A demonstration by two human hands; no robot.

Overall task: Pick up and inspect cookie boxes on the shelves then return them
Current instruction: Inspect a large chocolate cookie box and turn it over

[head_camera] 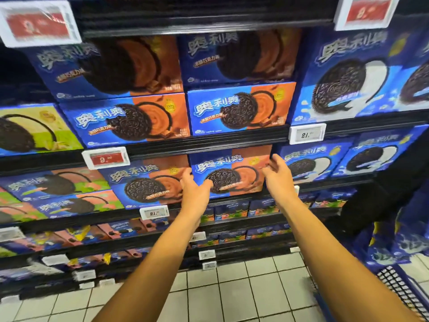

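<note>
Two relaxed hands, left hand and right hand, flank an "OREO" cookie box, gripping nothing.

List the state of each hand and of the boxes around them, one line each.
Left hand: open, fingers at the left edge of the chocolate box, not gripping.
Right hand: open, fingers spread at the box's right edge.
Chocolate box: on the shelf, front facing out.
Neighbouring chocolate box: shelved, untouched.
White-cream box: shelved, untouched.
</note>
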